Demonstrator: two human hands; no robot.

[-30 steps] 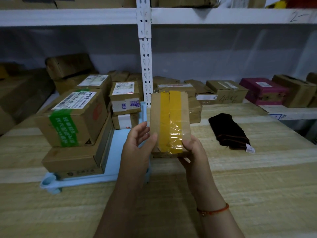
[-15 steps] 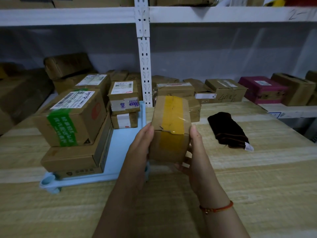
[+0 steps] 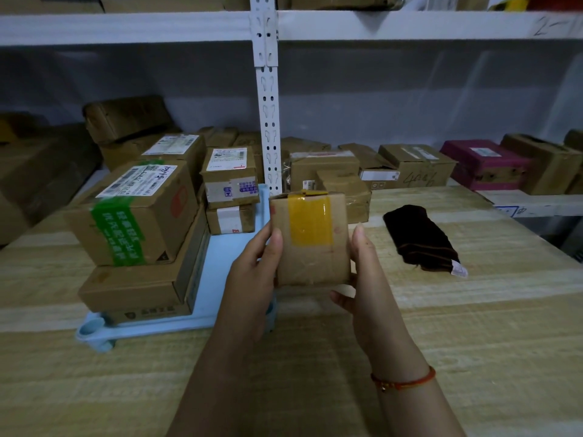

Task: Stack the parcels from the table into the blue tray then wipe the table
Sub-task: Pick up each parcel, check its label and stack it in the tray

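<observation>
Hands, left hand [image 3: 255, 272] and right hand [image 3: 362, 279], clasp the small parcel [image 3: 310, 241] between them (edges only), so it could slip beside the blue tray [image 3: 227, 247].

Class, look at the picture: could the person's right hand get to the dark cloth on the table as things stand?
Probably not at once: the right hand grips the parcel. Otherwise the table toward the cloth looks clear.
</observation>
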